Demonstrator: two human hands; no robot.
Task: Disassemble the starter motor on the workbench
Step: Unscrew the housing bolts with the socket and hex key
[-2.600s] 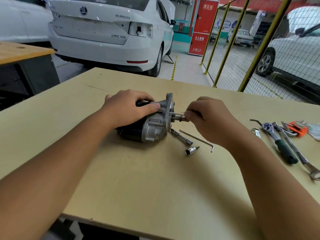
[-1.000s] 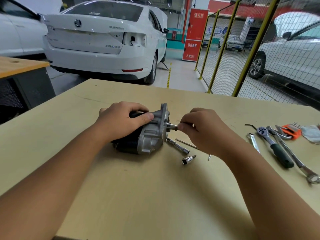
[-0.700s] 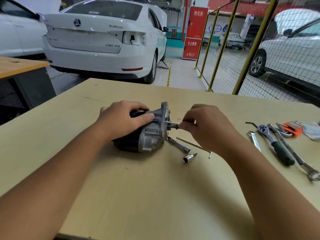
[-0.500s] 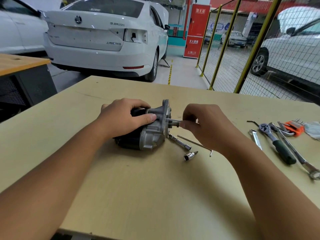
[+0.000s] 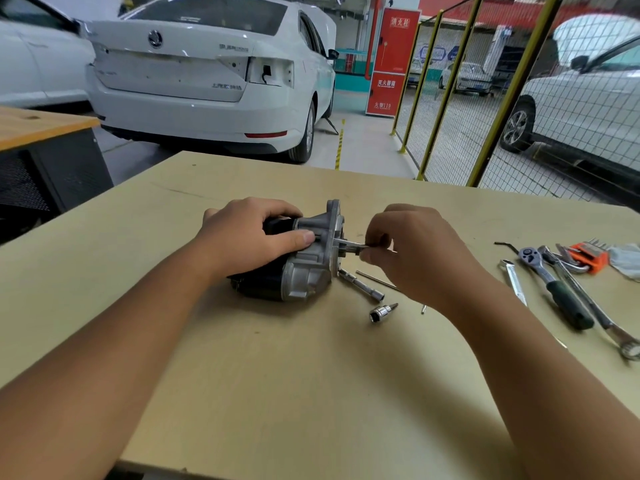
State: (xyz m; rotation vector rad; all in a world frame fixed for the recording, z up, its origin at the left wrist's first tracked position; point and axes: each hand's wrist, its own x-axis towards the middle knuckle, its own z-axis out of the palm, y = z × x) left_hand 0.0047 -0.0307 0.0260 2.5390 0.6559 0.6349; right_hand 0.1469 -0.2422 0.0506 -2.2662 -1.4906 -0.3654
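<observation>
Gripping the starter motor (image 5: 294, 261) near the workbench (image 5: 277, 393) middle, the left hand (image 5: 249, 237) should hold firm while the right hand (image 5: 412, 251), pinching a thin driver (image 5: 349, 244), keeps it square to the housing.

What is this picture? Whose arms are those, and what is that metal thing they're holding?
The camera sits on a person's head, so you see their own arms. On the wooden workbench lies a starter motor, a part that helps start a car. The left hand grips it steady. The right hand pinches a thin metal tool poking into the motor's end. Nearby lie a small socket, an extension bar, a ratchet, a wrench and an orange key set.
</observation>
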